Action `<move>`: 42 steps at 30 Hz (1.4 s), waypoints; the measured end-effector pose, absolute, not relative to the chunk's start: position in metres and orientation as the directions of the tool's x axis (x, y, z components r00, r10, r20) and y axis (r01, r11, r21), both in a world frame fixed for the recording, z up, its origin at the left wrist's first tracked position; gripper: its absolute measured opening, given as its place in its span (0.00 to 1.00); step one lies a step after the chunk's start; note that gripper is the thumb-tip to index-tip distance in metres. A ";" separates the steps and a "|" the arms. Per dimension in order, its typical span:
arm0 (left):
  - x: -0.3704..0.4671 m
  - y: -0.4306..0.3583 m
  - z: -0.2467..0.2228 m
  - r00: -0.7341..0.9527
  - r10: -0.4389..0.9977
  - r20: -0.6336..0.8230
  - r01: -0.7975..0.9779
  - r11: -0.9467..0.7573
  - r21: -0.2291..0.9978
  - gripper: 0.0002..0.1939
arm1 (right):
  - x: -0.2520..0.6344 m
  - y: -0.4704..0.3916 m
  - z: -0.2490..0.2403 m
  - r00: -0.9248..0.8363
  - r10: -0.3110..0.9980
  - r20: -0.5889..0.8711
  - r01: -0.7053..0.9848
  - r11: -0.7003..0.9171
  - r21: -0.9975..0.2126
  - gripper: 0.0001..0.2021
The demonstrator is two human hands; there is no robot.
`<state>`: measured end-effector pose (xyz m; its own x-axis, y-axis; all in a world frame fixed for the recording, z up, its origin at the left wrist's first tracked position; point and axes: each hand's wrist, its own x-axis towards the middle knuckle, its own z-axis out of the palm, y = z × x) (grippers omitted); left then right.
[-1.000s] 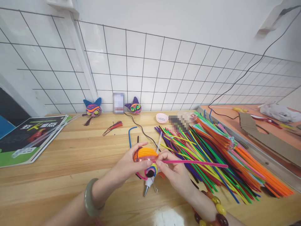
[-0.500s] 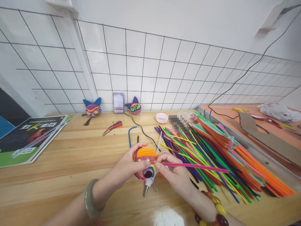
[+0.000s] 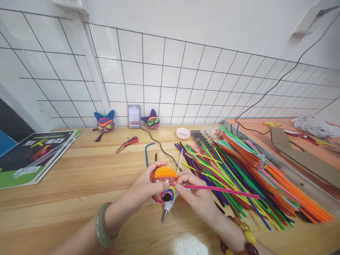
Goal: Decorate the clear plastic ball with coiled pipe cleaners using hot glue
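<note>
My left hand (image 3: 150,180) grips a round craft ball (image 3: 164,173) wrapped in orange pipe cleaner, with a clear plastic band showing below the orange. On its near side is a coiled eye shape in yellow, blue and pink around a black centre. My right hand (image 3: 195,189) pinches a pink pipe cleaner (image 3: 225,190) against the ball's right side, its long free end pointing right. Under the ball lies a white glue gun (image 3: 168,206), its metal nozzle toward me; the hands hide most of it. A translucent glue stick (image 3: 180,160) juts out behind.
A heap of coloured pipe cleaners (image 3: 239,177) covers the right side. Along the back stand a blue-eared craft (image 3: 105,121), a purple-eared craft (image 3: 151,119), a pixelated phone (image 3: 134,116) and a pink bowl (image 3: 183,133). A magazine (image 3: 34,152) lies left; a black cable (image 3: 162,147) crosses the table.
</note>
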<state>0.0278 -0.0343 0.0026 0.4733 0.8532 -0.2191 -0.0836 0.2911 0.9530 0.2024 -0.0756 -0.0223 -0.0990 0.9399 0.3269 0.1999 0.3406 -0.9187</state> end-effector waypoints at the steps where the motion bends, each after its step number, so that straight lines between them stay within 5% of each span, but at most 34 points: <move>1: 0.028 -0.035 0.003 0.472 0.855 -0.217 -0.087 0.290 0.953 0.34 | 0.202 -0.076 -0.022 -0.099 0.940 0.327 0.202 0.341 -0.918 0.10; 16: 0.028 -0.035 0.001 0.475 0.851 -0.225 -0.097 0.305 0.948 0.35 | 0.204 -0.077 -0.022 -0.105 0.922 0.374 0.216 0.388 -0.896 0.07; 42: 0.024 -0.031 -0.007 0.479 0.834 -0.275 -0.230 0.421 0.877 0.21 | 0.209 -0.075 -0.024 -0.070 0.883 0.465 0.144 0.470 -0.871 0.06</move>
